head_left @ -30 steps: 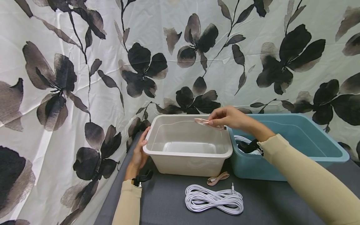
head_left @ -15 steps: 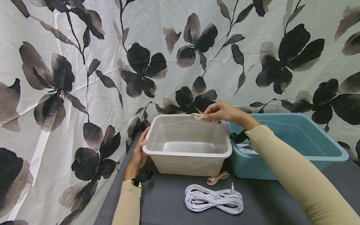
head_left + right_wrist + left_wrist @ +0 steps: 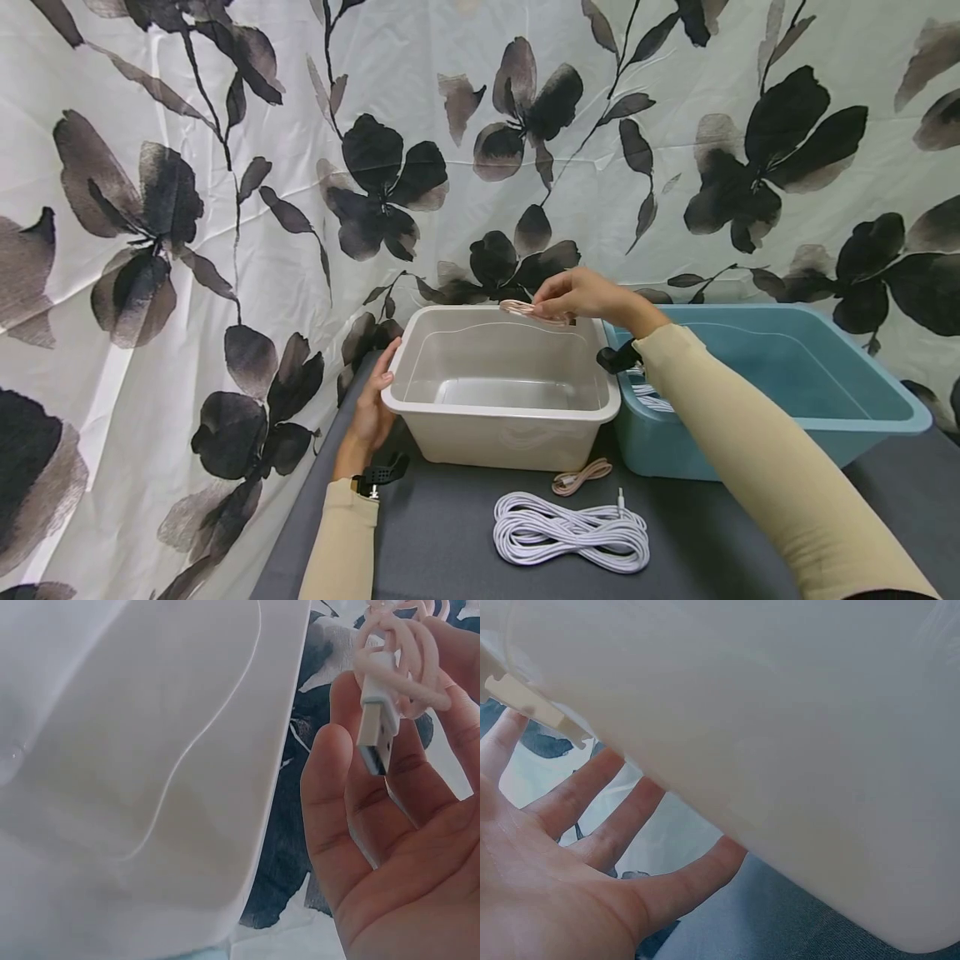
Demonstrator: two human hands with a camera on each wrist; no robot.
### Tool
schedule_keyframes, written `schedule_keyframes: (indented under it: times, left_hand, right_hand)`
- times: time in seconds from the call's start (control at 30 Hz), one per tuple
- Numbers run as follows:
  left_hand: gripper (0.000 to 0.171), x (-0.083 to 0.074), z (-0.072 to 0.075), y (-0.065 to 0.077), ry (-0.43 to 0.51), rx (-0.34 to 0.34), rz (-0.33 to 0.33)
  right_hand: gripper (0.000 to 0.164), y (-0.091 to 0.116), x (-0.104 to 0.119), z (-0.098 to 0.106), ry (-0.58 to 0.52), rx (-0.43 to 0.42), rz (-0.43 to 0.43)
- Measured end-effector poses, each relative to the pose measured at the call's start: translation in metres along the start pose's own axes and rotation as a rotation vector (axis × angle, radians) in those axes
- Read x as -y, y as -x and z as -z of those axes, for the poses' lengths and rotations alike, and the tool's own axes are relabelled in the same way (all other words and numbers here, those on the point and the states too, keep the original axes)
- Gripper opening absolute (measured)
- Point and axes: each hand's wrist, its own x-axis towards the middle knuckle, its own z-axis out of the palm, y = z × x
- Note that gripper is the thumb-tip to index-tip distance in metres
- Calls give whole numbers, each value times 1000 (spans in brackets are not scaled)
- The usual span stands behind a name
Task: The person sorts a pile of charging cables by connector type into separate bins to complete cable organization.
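Note:
My right hand (image 3: pixel 588 296) pinches a coiled pale pink USB cable (image 3: pixel 517 308) above the back right part of a beige plastic bin (image 3: pixel 495 437). In the right wrist view the cable (image 3: pixel 405 664) hangs by the fingers, its white and metal USB plug (image 3: pixel 379 731) pointing down. My left hand (image 3: pixel 370 412) touches the bin's left side; the left wrist view shows its fingers (image 3: pixel 626 821) spread and mostly straight against the bin wall (image 3: pixel 780 750). Inside, the bin shows a bare floor.
A blue bin (image 3: pixel 795 400) stands directly right of the beige one, with white cables (image 3: pixel 652 398) inside, partly behind the right forearm. On the grey table (image 3: pixel 442 533) lie a large coil of white cable (image 3: pixel 570 533) and a small beige coiled cable (image 3: pixel 581 477). A floral curtain hangs behind.
My right hand has moved left and slightly up with the pink USB cable, further over the beige bin. The left hand and both bins stay in place.

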Motion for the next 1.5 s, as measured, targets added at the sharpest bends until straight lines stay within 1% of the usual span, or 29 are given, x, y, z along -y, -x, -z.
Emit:
schedule_keyframes:
  times: [0.27,0.47,0.63,0.8,0.9,1.07,1.23,1.4,1.5]
  left_hand:
    - [68,2,1,-1,3,3,0]
    - [68,1,1,-1,17,7,0]
    - [68,1,1,0,17,12,-8]
    - [68,1,1,1,10,11,-12]
    - [68,1,1,0,14,12,-10]
    - [68,1,1,-1,15,11,-9]
    - [68,1,1,-2,2,10,-9]
    - [69,2,1,-2,13,12,-10]
    - [70,2,1,-2,15,10,-10]
  right_hand:
    - [20,-11,3,-8,-13,19,2]
    - [19,-15,4,-14,-21,20,-9]
    - [20,-19,3,-18,-19,30,-1]
    - [24,-21,4,-21,-46,39,-30]
    - [26,-20,4,-21,-39,39,-44]
    - [28,-15,7,-17,-23,43,-37]
    - [24,-3,14,-10,-17,50,-21]
    - [23,13,22,-2,3,64,18]
    - [24,25,26,1,29,69,65]
